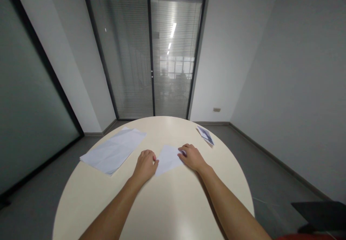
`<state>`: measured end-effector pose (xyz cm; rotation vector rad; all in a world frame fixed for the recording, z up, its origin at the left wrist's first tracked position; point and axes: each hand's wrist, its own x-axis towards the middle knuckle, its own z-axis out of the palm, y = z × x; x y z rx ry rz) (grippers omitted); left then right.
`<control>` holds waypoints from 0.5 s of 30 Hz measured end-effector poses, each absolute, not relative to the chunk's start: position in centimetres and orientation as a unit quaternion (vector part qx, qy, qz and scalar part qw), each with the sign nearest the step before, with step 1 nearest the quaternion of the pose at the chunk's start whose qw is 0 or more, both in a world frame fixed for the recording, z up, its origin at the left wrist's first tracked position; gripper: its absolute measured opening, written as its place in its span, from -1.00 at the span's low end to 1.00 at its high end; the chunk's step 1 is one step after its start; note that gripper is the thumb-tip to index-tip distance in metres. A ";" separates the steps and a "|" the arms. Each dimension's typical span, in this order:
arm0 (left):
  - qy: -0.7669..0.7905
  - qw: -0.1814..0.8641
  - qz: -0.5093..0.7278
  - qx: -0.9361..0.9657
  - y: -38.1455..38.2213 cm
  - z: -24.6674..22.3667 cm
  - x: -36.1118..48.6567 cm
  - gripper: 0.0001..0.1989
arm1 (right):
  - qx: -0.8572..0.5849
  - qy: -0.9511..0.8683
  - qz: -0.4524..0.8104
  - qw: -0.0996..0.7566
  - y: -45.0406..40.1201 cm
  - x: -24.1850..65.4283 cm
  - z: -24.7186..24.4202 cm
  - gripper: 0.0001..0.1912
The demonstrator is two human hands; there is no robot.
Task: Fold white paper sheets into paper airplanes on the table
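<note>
A small white sheet of paper (169, 159) lies on the round cream table (159, 204) between my two hands. My left hand (146, 165) is at the sheet's left edge, its fingers curled and the thumb near the paper; whether it pinches the edge is too small to tell. At the sheet's right edge rests my right hand (191, 156), fingers bent and slightly apart, with the fingertips on or just beside the paper.
Larger creased white sheets (113, 150) are stacked at the table's left. A folded paper piece (205, 136) lies near the far right edge. Beyond stand glass doors with blinds (173, 60). A dark object (321, 213) is at the lower right.
</note>
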<state>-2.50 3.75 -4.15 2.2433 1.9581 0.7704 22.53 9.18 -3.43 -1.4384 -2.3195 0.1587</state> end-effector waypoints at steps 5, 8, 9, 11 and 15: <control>0.626 0.021 0.243 0.741 3.8 -4.1 -2.5 -0.91 | -0.553 -0.811 0.020 0.192 9.3 22.7 -3.5 -0.67; 0.620 0.005 0.225 0.752 3.8 -4.1 -2.6 -0.93 | -0.572 -0.799 0.014 0.186 9.5 23.0 -3.8 -0.69; 0.618 -0.002 0.218 0.755 3.8 -4.0 -2.6 -0.93 | -0.576 -0.796 0.014 0.186 9.5 23.1 -3.9 -0.69; 0.617 -0.015 0.204 0.760 3.8 -3.9 -2.6 -0.94 | -0.579 -0.794 0.020 0.187 9.6 23.3 -4.1 -0.67; 0.616 -0.034 0.183 0.766 3.9 -3.6 -2.5 -0.94 | -0.581 -0.789 0.040 0.197 9.9 23.3 -4.4 -0.58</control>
